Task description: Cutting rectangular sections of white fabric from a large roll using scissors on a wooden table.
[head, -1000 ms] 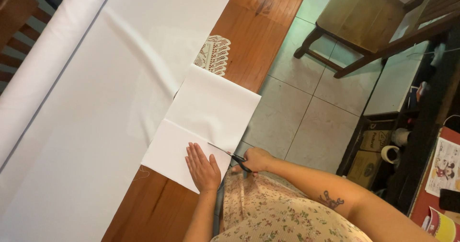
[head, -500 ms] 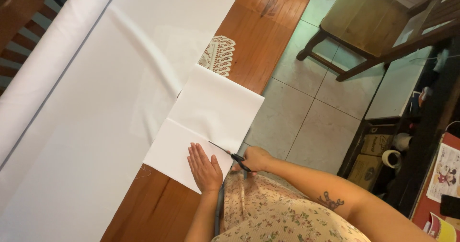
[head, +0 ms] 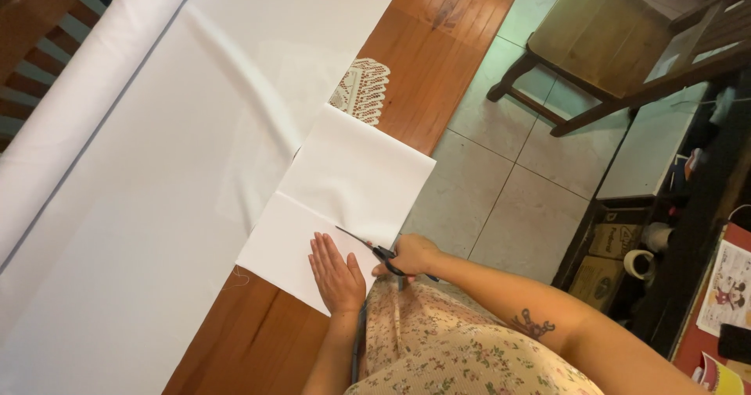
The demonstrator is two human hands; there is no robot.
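The left hand lies flat, fingers spread, pressing a white rectangular fabric piece at the near edge of the reddish-brown wooden table. The right hand is closed around the handles of black-handled scissors, whose blades lie on that fabric just beside the left hand. A wide white cloth sheet covers the table beyond.

Person wears a sleeveless garment of pale cream fabric printed with small flowers in pink and green. Both arms bare. Right forearm carries a small dark tattoo. No rings or watch visible.
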